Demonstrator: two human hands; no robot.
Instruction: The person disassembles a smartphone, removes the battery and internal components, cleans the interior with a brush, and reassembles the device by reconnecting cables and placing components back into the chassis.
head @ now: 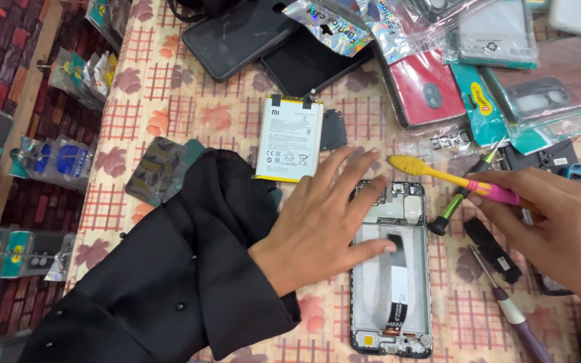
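Opened phone frame (pixel 393 269) lies lengthwise toward the viewer on the worktop (pixel 189 101), pinned under the spread, flat left hand (pixel 327 222). Yellow toothbrush (pixel 452 178) is pinched in right hand (pixel 559 222) fingers, bristles just above-right of frame.

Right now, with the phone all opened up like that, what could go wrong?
The left hand presses flat on the opened phone, so it might bend the thin ribbon cable lying inside. The yellow toothbrush in the right hand could flick dust onto the bare parts. The white battery lies loose on the tablecloth near the black sleeve, which might knock or drag it.
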